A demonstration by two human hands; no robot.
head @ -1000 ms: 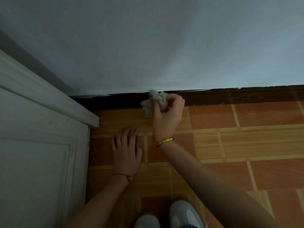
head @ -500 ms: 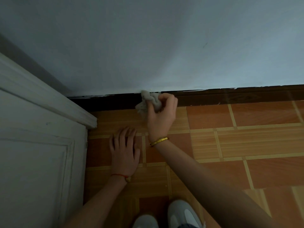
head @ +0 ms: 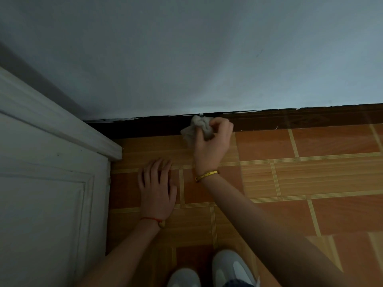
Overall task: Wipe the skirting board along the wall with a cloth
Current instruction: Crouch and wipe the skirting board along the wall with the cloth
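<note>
A dark brown skirting board (head: pixel 290 119) runs along the foot of the pale wall. My right hand (head: pixel 213 141) grips a crumpled whitish cloth (head: pixel 199 126) and holds it against the board near the middle of the view. A gold bangle sits on that wrist. My left hand (head: pixel 157 187) lies flat on the orange floor tiles, fingers spread and pointing at the wall, with a red string at the wrist.
A white panelled cabinet (head: pixel 51 183) fills the left side, its moulding reaching the wall corner. The orange tiled floor (head: pixel 310 172) stretches to the right. My two grey-white shoes (head: pixel 232 268) show at the bottom edge.
My right hand with the cloth slid left along the skirting board, then came back slightly to the right. My left hand stayed flat on the floor.
</note>
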